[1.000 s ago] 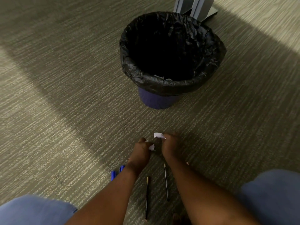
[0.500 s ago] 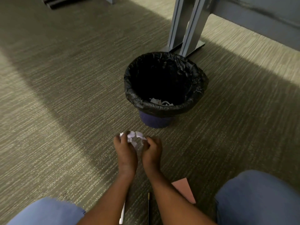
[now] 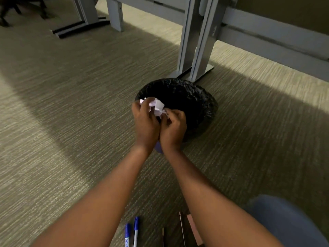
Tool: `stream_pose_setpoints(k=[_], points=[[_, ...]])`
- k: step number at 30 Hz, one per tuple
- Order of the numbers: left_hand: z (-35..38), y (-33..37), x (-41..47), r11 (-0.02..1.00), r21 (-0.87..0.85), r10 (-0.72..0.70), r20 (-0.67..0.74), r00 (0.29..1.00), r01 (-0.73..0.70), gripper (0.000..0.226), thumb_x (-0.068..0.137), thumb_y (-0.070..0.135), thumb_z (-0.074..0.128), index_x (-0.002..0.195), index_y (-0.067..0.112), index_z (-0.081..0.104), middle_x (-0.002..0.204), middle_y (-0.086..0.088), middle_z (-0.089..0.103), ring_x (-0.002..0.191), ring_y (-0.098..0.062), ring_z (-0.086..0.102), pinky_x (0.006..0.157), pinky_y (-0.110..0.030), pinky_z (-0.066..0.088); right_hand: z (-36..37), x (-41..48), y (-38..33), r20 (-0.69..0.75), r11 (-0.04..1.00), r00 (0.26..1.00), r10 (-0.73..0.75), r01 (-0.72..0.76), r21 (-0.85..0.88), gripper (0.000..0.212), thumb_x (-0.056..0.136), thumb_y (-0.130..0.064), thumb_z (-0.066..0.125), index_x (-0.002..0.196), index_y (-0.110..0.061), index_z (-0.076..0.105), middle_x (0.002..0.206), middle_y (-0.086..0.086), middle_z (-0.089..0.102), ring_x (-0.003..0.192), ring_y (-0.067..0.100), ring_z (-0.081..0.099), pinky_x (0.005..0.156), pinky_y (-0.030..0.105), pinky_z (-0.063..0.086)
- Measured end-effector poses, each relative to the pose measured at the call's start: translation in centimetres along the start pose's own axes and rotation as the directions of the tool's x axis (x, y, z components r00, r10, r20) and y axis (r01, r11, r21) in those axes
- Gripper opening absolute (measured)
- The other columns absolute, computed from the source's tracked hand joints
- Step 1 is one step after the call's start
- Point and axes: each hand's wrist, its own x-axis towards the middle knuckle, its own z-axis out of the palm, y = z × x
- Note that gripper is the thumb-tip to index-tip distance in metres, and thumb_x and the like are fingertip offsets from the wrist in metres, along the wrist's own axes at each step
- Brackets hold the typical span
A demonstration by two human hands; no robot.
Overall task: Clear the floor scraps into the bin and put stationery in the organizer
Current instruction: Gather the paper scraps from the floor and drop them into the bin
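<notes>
A round bin (image 3: 199, 97) lined with a black bag stands on the carpet. My left hand (image 3: 145, 122) and my right hand (image 3: 173, 130) are pressed together over its near rim, both closed around a bunch of white paper scraps (image 3: 156, 105) that sticks out above the fingers. On the floor near my knees lie two blue-capped pens (image 3: 131, 232), a thin dark pen (image 3: 162, 237), another thin pen (image 3: 182, 227) and a pinkish card (image 3: 195, 230). No organizer is in view.
Grey metal desk legs (image 3: 194, 41) and a crossbar stand right behind the bin. More furniture feet (image 3: 80, 27) sit at the far left. My knee in blue trousers (image 3: 288, 221) is at the lower right. Carpet stretches to the left.
Both hands gathered the scraps from the floor, lifted them and carried them forward over the bin's near rim. The camera view tilted up, so the bin looks farther away.
</notes>
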Motion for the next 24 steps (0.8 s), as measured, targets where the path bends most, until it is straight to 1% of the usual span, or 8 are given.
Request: stream_pose_setpoints(k=[3, 6, 10, 13, 15, 18, 21, 24], points=[[1.7, 0.1, 2.2, 1.0, 0.009, -0.019, 0.131, 0.991, 0.018, 0.035, 0.088, 0.014, 0.047, 0.12, 0.005, 0.054, 0.121, -0.019, 0.043, 0.103, -0.015, 0.044, 0.089, -0.013, 0.034, -0.7, 3.0, 0.6, 0.071, 0.997, 0.996, 0.06, -0.057, -0.044, 0.02, 0.09, -0.002, 0.054, 0.105, 0.002, 0.066, 0.108, 0.019, 0.057, 0.096, 0.027, 0.057, 0.075, 0.002, 0.031], [3.5, -0.1, 3.8, 0.992, 0.125, -0.021, 0.262, 0.965, -0.012, 0.035, 0.089, 0.017, 0.05, 0.121, 0.002, 0.054, 0.125, -0.025, 0.047, 0.108, -0.023, 0.045, 0.085, -0.01, 0.026, -1.3, 5.3, 1.7, 0.173, 0.986, 0.978, 0.113, -0.09, -0.137, 0.025, 0.089, -0.005, 0.051, 0.108, -0.005, 0.066, 0.112, 0.02, 0.061, 0.104, 0.03, 0.056, 0.079, 0.012, 0.033], [4.9, -1.0, 5.0, 0.95, 0.311, -0.173, 0.491, 0.854, 0.013, 0.052, 0.09, 0.019, 0.058, 0.137, 0.004, 0.043, 0.142, -0.024, 0.034, 0.126, -0.035, 0.041, 0.106, -0.032, 0.033, -1.4, 6.2, 2.6, 0.251, 0.965, 0.947, 0.202, -0.148, -0.217, 0.035, 0.089, -0.006, 0.049, 0.123, -0.008, 0.058, 0.119, 0.02, 0.06, 0.111, 0.033, 0.056, 0.091, 0.03, 0.042], [4.9, -1.5, 5.3, 0.935, 0.355, -0.209, 0.553, 0.807, -0.002, 0.05, 0.092, 0.014, 0.053, 0.14, 0.01, 0.042, 0.145, -0.022, 0.031, 0.128, -0.038, 0.042, 0.108, -0.035, 0.035, -1.6, 6.4, 3.8, 0.294, 0.947, 0.926, 0.236, -0.152, -0.283, 0.039, 0.091, -0.007, 0.047, 0.129, -0.007, 0.053, 0.124, 0.021, 0.058, 0.115, 0.034, 0.054, 0.095, 0.032, 0.041], [4.7, -1.6, 5.3, 0.934, 0.354, -0.167, 0.549, 0.819, -0.046, 0.045, 0.093, 0.009, 0.049, 0.138, 0.009, 0.045, 0.142, -0.022, 0.036, 0.129, -0.036, 0.042, 0.107, -0.033, 0.035, -1.7, 6.3, 4.4, 0.308, 0.944, 0.914, 0.262, -0.177, -0.279, 0.045, 0.092, -0.004, 0.046, 0.136, -0.009, 0.046, 0.132, 0.02, 0.053, 0.122, 0.033, 0.05, 0.099, 0.029, 0.04], [4.1, -1.6, 4.9, 0.945, 0.314, -0.072, 0.47, 0.88, -0.09, 0.038, 0.093, 0.002, 0.046, 0.13, 0.001, 0.053, 0.134, -0.021, 0.049, 0.123, -0.033, 0.049, 0.103, -0.03, 0.036, -1.8, 5.9, 5.2, 0.264, 0.959, 0.931, 0.251, -0.203, -0.196, 0.044, 0.095, 0.002, 0.043, 0.138, -0.005, 0.044, 0.131, 0.018, 0.054, 0.121, 0.03, 0.052, 0.089, 0.003, 0.036], [3.3, -1.7, 3.9, 0.945, 0.306, 0.006, 0.348, 0.938, -0.12, 0.03, 0.091, 0.004, 0.049, 0.118, -0.001, 0.063, 0.118, -0.022, 0.062, 0.11, -0.035, 0.057, 0.097, -0.035, 0.042, -2.3, 4.7, 5.6, 0.201, 0.975, 0.969, 0.142, -0.102, -0.199, 0.04, 0.092, 0.005, 0.046, 0.132, -0.001, 0.05, 0.125, 0.019, 0.056, 0.113, 0.028, 0.057, 0.093, 0.019, 0.043], [2.2, -2.0, 2.4, 0.944, 0.316, 0.032, 0.206, 0.978, -0.098, 0.024, 0.09, 0.011, 0.05, 0.104, 0.002, 0.068, 0.106, -0.019, 0.066, 0.101, -0.032, 0.059, 0.09, -0.038, 0.044, -3.0, 2.8, 6.0, 0.112, 0.987, 0.994, -0.001, 0.019, -0.16, 0.029, 0.093, 0.001, 0.048, 0.12, 0.002, 0.058, 0.113, 0.018, 0.059, 0.1, 0.024, 0.06, 0.081, 0.018, 0.044]])
